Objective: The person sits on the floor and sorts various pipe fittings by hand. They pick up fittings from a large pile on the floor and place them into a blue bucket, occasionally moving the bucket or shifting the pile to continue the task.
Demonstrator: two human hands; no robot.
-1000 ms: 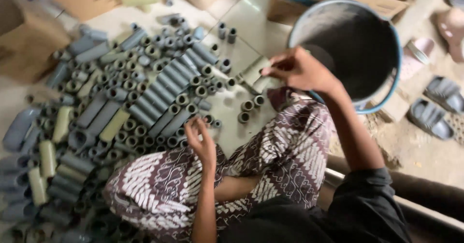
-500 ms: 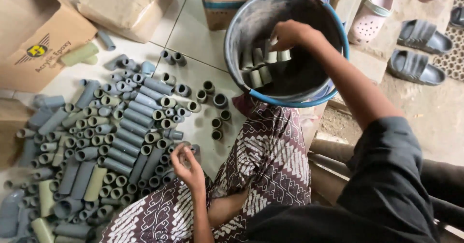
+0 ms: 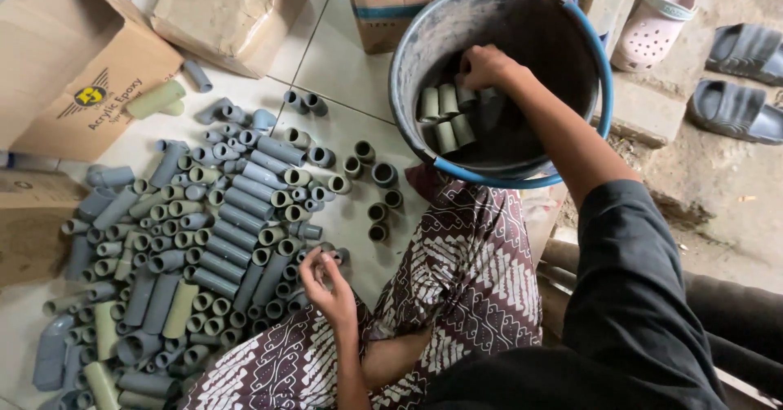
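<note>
Reaching deeper: right hand in bucket | left hand unmoved

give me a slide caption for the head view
Right hand inside a grey bucket of pipe pieces; left hand beside pipe fittings.

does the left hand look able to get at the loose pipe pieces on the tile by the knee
Probably yes. The left hand hangs open just above the floor, and the loose pipe pieces lie on bare tile close beside it, with nothing between them. The right hand is away inside the bucket.
</note>
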